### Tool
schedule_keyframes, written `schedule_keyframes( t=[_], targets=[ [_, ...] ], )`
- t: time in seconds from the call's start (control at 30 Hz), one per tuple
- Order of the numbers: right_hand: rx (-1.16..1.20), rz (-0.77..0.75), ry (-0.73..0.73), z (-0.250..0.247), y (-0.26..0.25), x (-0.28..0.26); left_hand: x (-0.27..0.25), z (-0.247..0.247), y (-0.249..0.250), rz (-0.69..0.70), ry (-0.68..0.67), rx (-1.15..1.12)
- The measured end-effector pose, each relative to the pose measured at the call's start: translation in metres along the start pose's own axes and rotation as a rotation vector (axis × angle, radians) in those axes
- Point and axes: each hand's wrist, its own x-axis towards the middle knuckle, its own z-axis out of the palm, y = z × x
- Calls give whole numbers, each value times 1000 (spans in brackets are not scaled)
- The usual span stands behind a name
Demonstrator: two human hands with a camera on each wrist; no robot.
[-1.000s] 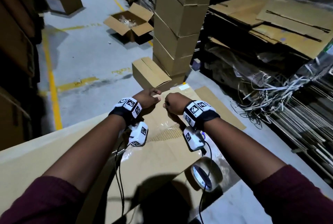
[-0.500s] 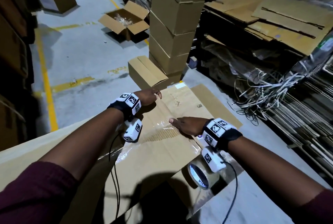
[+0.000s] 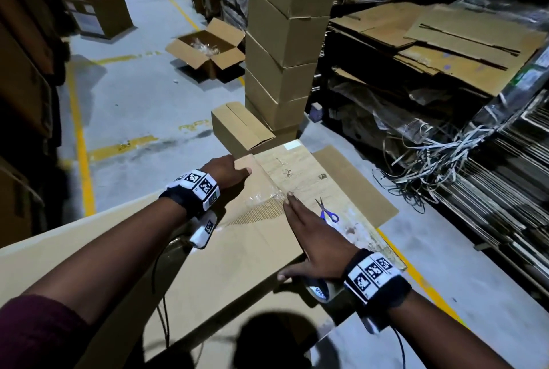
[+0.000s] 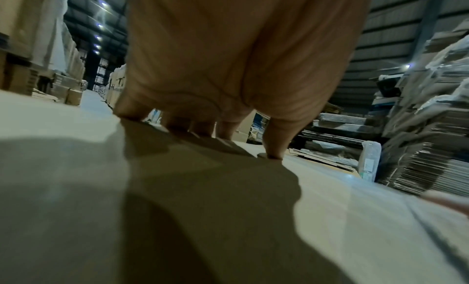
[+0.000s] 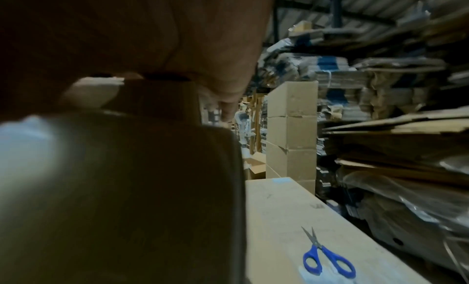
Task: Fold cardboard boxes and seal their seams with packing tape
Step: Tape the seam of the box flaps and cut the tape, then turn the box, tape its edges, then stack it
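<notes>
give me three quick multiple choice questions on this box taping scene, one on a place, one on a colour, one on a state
1. Where do the scissors lie?
A. on the floor
B. on flat cardboard right of the right hand
C. in the open box

2. What colour are their handles?
A. blue
B. red
C. black

3. How is the right hand?
A. fisted
B. flat, fingers straight on the box
C. gripping scissors

Answers:
1 B: the right wrist view shows them on cardboard.
2 A: both loops are blue.
3 B: the fingers lie straight along the taped seam.

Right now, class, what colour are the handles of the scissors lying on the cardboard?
Blue. The scissors show best in the right wrist view.
</notes>
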Motion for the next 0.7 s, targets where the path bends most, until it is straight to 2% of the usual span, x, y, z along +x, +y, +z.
schedule_keyframes(
  t=[0.17, 0.23, 0.3, 0.37, 0.4, 0.43, 0.47, 0.5, 0.53, 0.6, 0.63, 0.7],
  targets=[
    [-28, 42, 30, 1, -6, 31, 13, -12, 11, -21, 90, 78],
    [-8, 67, 9, -2, -11, 45, 15, -17, 15, -71, 145, 137],
    [119, 61, -62, -13, -9, 52, 8, -18, 21, -110, 170, 190],
    [419, 66, -110, -28, 8, 53, -4, -13, 25, -81, 189, 208],
    [577, 104, -38, -33, 24, 53, -12, -10, 26, -60, 207, 204],
    [687, 173, 96, -34, 45, 54, -20, -5, 25, -36, 226, 195],
    [713, 263, 242, -31, 69, 57, -27, 0, 24, -13, 235, 184],
    [637, 376, 327, -21, 98, 61, -34, 5, 22, -3, 229, 169],
    [511, 502, 316, -10, 125, 65, -40, 11, 21, -6, 214, 147],
    [294, 693, 74, 20, 169, 72, -50, 23, 19, -41, 198, 73],
    [251, 737, -39, 32, 182, 72, -55, 28, 21, -56, 203, 29],
    [258, 751, -92, 54, 198, 73, -67, 38, 27, -84, 256, -49]
  ],
)
